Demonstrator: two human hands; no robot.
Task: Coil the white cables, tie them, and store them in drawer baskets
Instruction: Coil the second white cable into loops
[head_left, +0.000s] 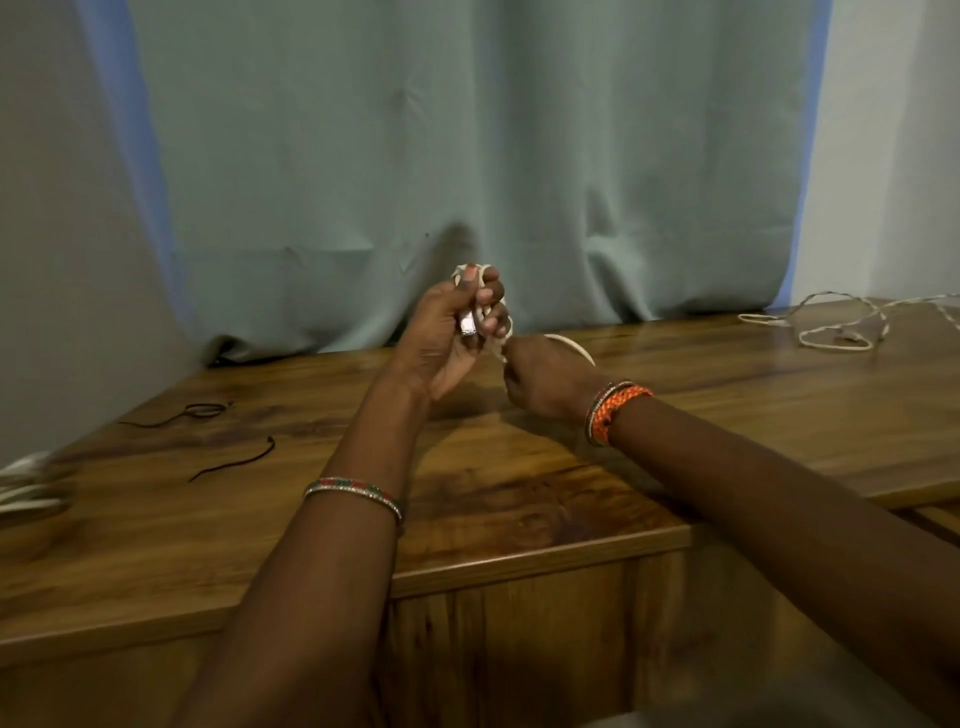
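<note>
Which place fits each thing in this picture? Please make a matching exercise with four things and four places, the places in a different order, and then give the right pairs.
Things:
1. white cable coil
2. loose white cable
3. black ties
4. orange braided bracelet

Places:
A. lying on the wooden top, left of the arms
B. on the right wrist
C. held in the left hand
D. spread on the wooden top, far right, near the curtain

Pairs: 1-C, 2-D, 3-A, 4-B
</note>
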